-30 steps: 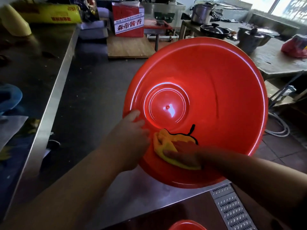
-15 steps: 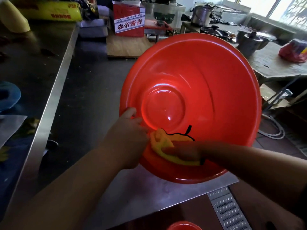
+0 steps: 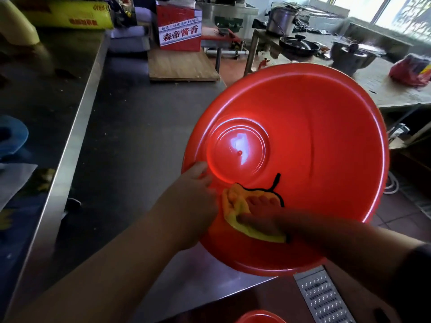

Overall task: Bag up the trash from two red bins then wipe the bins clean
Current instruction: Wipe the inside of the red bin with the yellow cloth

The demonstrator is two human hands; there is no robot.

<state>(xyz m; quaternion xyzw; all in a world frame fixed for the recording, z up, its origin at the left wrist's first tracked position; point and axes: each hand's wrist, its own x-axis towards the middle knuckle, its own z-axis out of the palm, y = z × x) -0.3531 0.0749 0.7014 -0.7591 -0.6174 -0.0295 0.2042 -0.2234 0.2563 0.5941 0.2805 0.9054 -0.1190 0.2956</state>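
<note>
The left grip [image 3: 193, 201] is clamping the tilted red bin [image 3: 314, 148] by its rim above the surface [image 3: 140, 136]; the right grip [image 3: 263, 215], laid flat, is pressing a yellow cloth [image 3: 233, 201] inside it. A grater [image 3: 324, 297] is lying below; a wooden board [image 3: 182, 66] is sitting behind.

The tilted red bin [image 3: 314, 148] hides fingers of the left hand [image 3: 193, 206]; the bottom edge crops a second red bin [image 3: 260, 317].

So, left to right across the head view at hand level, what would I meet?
Blue object, steel counter, left hand, yellow cloth, right hand; the last three lie on the red bin.
</note>
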